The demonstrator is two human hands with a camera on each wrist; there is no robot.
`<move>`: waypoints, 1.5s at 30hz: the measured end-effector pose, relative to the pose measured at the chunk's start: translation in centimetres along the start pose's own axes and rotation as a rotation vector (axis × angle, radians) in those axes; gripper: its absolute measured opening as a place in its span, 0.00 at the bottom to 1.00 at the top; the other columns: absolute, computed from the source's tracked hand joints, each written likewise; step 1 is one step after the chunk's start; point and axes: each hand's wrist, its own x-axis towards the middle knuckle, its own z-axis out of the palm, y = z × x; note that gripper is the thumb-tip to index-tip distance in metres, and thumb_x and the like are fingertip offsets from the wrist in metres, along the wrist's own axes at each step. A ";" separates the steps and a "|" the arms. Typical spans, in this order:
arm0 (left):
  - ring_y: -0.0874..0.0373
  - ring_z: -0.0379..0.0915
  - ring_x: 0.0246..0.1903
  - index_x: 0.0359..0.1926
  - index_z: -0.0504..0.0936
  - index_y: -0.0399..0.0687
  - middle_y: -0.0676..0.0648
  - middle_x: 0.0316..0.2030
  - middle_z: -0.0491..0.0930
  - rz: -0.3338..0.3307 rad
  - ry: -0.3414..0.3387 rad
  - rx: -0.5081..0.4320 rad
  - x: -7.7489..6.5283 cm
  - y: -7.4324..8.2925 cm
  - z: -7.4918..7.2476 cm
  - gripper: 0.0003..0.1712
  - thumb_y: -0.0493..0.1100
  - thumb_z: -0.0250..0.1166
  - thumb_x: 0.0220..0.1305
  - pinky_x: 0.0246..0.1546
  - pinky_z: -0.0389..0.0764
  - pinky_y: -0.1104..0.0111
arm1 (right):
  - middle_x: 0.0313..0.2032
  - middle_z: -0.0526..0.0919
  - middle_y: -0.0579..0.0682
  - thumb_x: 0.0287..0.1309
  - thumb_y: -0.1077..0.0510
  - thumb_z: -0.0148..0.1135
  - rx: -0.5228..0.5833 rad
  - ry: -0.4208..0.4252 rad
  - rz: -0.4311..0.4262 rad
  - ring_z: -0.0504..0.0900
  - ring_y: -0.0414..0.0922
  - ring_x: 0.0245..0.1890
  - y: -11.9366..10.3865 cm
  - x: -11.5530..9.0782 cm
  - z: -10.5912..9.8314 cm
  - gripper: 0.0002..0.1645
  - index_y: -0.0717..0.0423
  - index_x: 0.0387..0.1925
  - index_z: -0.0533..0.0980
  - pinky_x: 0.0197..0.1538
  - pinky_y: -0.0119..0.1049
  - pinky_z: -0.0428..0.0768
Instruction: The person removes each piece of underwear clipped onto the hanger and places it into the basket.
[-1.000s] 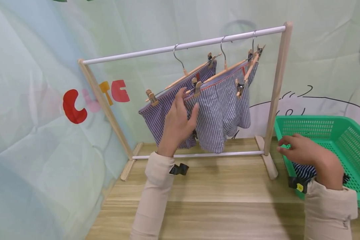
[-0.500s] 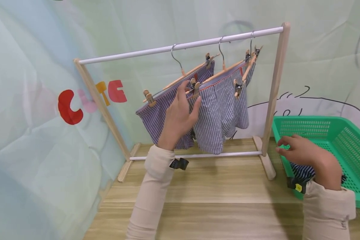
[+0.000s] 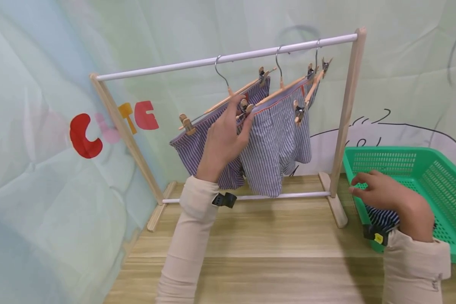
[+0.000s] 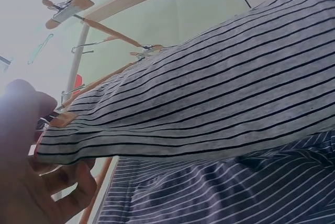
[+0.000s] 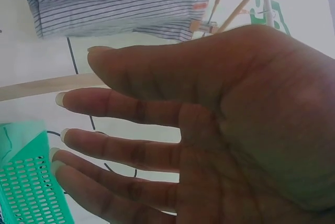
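Note:
My left hand point(image 3: 224, 141) is at the near end of the middle hanger, thumb and index finger pinching its clip point(image 4: 64, 119). From that hanger hang light shorts with dark stripes point(image 3: 266, 147), their waistband held in the clips. Behind the hand, purple striped shorts point(image 3: 191, 145) hang clipped to the left hanger point(image 3: 226, 101). A third hanger point(image 3: 314, 86), with bare clips, hangs at the right of the rail. My right hand point(image 3: 393, 192) hovers over the green basket's left side, fingers loosely bent and holding nothing; the right wrist view shows its bare palm.
The rack has a white top rail point(image 3: 167, 69) and wooden side posts point(image 3: 349, 114), standing on a wood-grain table point(image 3: 273, 240). At the right is a green plastic basket point(image 3: 384, 160) with a dark striped cloth point(image 3: 381, 216) in it. A printed cloth backdrop point(image 3: 34, 126) hangs behind.
My left thumb and index finger have closed in on the middle hanger's near clip, the hand rising slightly. My right hand stays where it was. The view has shifted slightly.

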 end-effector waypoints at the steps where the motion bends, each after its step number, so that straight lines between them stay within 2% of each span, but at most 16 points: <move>1: 0.55 0.78 0.38 0.65 0.61 0.48 0.43 0.48 0.80 0.010 0.001 0.008 0.1 0.0 0.0 0.27 0.53 0.49 0.70 0.29 0.80 0.60 | 0.46 0.71 0.72 0.63 0.54 0.54 0.001 -0.003 0.008 0.72 0.62 0.42 0.0 0.0 0.0 0.19 0.66 0.46 0.74 0.40 0.59 0.74; 4: 0.59 0.76 0.29 0.63 0.63 0.47 0.45 0.42 0.81 0.039 0.003 0.027 0.5 0.3 -0.2 0.26 0.53 0.49 0.70 0.25 0.78 0.62 | 0.48 0.70 0.74 0.63 0.53 0.54 0.004 -0.006 0.024 0.71 0.63 0.43 0.1 -0.1 0.0 0.20 0.67 0.47 0.73 0.41 0.61 0.74; 8: 0.61 0.66 0.19 0.61 0.66 0.46 0.49 0.30 0.77 0.060 -0.008 0.045 1.1 0.9 -0.5 0.24 0.53 0.49 0.70 0.17 0.68 0.64 | 0.48 0.70 0.74 0.63 0.53 0.54 0.006 0.004 0.021 0.71 0.63 0.43 0.2 -0.2 0.1 0.20 0.67 0.47 0.73 0.42 0.61 0.74; 13: 0.60 0.63 0.16 0.57 0.66 0.44 0.51 0.24 0.73 0.061 -0.033 0.057 1.5 1.4 -0.7 0.22 0.52 0.49 0.70 0.15 0.62 0.67 | 0.49 0.70 0.74 0.63 0.53 0.54 0.010 0.002 0.022 0.71 0.63 0.43 0.1 -0.2 0.2 0.20 0.66 0.46 0.73 0.41 0.60 0.74; 18: 0.59 0.61 0.14 0.53 0.65 0.40 0.48 0.20 0.70 0.076 -0.057 0.048 1.7 1.7 -0.7 0.19 0.50 0.49 0.71 0.14 0.60 0.67 | 0.48 0.70 0.74 0.63 0.53 0.54 0.005 -0.001 0.024 0.71 0.63 0.43 0.1 -0.2 0.1 0.20 0.66 0.46 0.74 0.41 0.60 0.74; 27: 0.58 0.65 0.16 0.53 0.59 0.37 0.46 0.24 0.71 0.064 -0.124 0.021 1.7 2.0 -0.3 0.17 0.46 0.44 0.73 0.16 0.69 0.66 | 0.47 0.71 0.72 0.63 0.53 0.54 0.012 -0.005 0.017 0.72 0.61 0.42 -0.2 -0.1 0.0 0.19 0.66 0.46 0.73 0.40 0.59 0.75; 34: 0.57 0.65 0.16 0.54 0.57 0.38 0.46 0.25 0.70 0.023 -0.151 0.006 1.6 2.1 0.0 0.17 0.47 0.42 0.74 0.16 0.69 0.66 | 0.48 0.70 0.73 0.63 0.53 0.53 0.027 -0.016 0.020 0.72 0.61 0.43 -0.3 -0.2 -0.1 0.20 0.66 0.47 0.73 0.40 0.58 0.75; 45: 0.57 0.62 0.14 0.51 0.58 0.38 0.46 0.21 0.67 0.037 -0.053 0.000 1.7 2.0 0.0 0.17 0.48 0.42 0.74 0.14 0.64 0.67 | 0.47 0.71 0.73 0.63 0.54 0.53 0.011 -0.012 -0.004 0.72 0.61 0.42 -0.1 0.1 0.1 0.19 0.66 0.47 0.74 0.41 0.58 0.74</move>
